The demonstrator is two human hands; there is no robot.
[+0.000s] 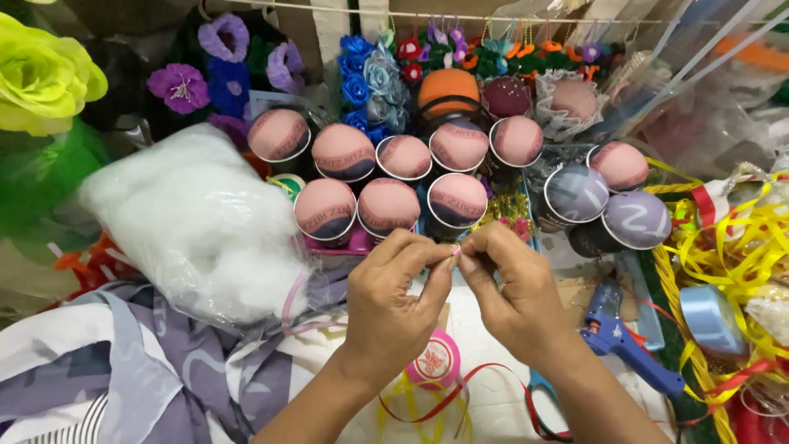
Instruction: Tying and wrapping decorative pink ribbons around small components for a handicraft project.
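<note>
Hands meet mid-desk: left hand (pixel 393 306) and right hand (pixel 511 292) pinch fingertips together on something too tiny to make out, just above the pink ribbon spool (pixel 436 360), blue glue gun (pixel 618 333) off to the right.

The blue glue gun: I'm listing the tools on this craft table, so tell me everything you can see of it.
The blue glue gun looks like moulded plastic, with a paler blue upper body and a darker handle running down to the right. It lies on its side on the cluttered table, just right of the right hand, apart from it. Its nozzle end is toward the covered cups; red ribbon lies near its handle end. No hand holds it. Whether it is plugged in cannot be told.
</note>
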